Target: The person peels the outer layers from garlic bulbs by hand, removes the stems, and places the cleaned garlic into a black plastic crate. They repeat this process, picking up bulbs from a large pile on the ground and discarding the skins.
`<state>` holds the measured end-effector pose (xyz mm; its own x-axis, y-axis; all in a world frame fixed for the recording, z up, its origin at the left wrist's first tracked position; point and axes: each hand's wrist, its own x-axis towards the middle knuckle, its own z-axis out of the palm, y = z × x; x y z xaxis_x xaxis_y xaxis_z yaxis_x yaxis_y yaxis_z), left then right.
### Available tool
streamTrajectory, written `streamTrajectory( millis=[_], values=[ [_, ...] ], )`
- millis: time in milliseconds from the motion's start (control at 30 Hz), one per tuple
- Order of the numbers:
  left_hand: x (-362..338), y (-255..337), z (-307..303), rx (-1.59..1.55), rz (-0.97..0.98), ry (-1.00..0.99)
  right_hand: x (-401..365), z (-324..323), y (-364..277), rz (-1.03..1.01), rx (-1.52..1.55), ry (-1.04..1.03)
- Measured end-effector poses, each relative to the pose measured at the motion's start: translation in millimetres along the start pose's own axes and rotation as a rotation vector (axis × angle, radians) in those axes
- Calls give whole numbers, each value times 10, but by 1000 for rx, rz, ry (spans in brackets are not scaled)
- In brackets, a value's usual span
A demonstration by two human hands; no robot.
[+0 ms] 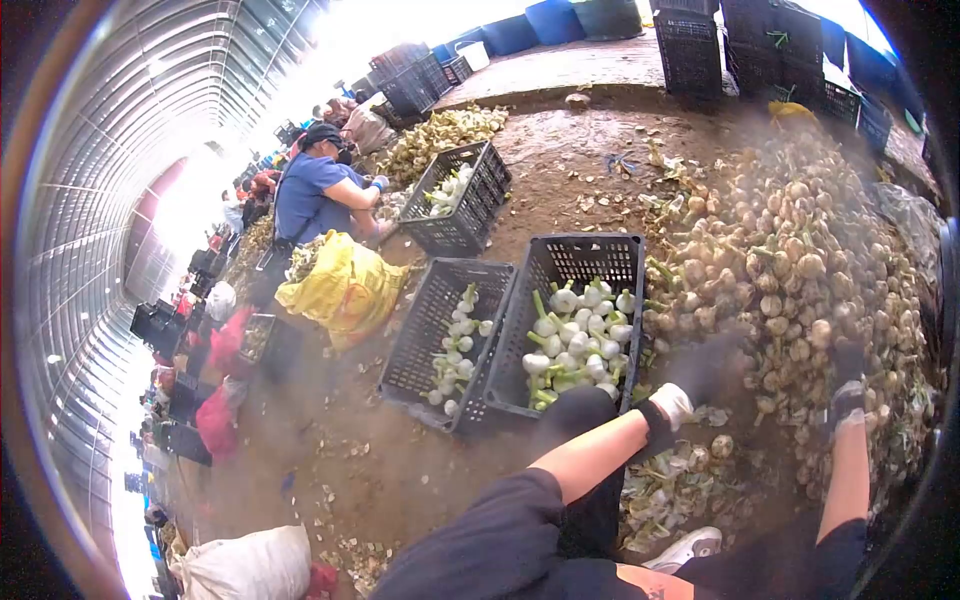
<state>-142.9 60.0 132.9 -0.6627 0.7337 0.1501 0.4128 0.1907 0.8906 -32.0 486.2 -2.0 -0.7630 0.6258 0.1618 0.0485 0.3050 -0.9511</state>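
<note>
My left hand (708, 368), in a dark glove with a pale cuff, is at the near left edge of a large heap of untrimmed garlic bulbs (790, 260). Further right, my right hand (848, 378), also in a dark glove, reaches against the same heap. Haze and blur hide the fingers of both hands, so I cannot see whether they hold anything. Left of my left hand stands a black crate (585, 245) of cleaned white garlic bulbs (580, 340) with green stems. A second black crate (415, 345) beside it holds fewer cleaned bulbs.
Garlic peelings (665, 490) litter the ground by my shoe (690, 545). A person in a blue shirt (318, 195) works beside another crate (470, 215) and a yellow sack (340, 290). Stacked black crates (690, 50) stand at the back. A white sack (250, 565) lies lower left.
</note>
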Motion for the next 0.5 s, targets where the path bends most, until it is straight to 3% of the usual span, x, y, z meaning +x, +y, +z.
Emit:
streamTrajectory(
  millis=[33,100,133,167,200,233,267,333,367,400,433,500],
  values=[
    [-26,187,7,3,0,4,-126,221,-313,-400,-424,90],
    [-98,629,44,-286,-172,-141,-778,770,-1938,-295,-379,-98],
    [-92,299,356,-570,-46,-99,-939,909,-1990,-337,-488,-111],
    [-142,307,387,-569,-47,-98,-1107,1046,-2037,-380,-597,-124],
    [-188,341,397,-502,-50,-38,-1352,1293,-2565,-707,-542,70],
    [-236,377,389,-434,-52,21,-1536,1271,-2545,-448,-659,-19],
    [-322,399,316,-228,-25,104,-1599,1303,-2546,-403,-605,14],
    [-393,286,238,-323,-11,115,-1664,1386,-2490,-358,-544,50],
    [-450,311,151,-426,0,132,-1697,1444,-2444,-68,4,-34],
    [-525,336,45,-519,-134,87,-1744,1511,-2405,226,548,-121],
    [-577,366,-9,-518,-134,91,-1783,1577,-2373,225,548,-125],
    [-629,408,-71,-180,3,118,-1863,1697,-2525,22,296,-355]
  ],
)
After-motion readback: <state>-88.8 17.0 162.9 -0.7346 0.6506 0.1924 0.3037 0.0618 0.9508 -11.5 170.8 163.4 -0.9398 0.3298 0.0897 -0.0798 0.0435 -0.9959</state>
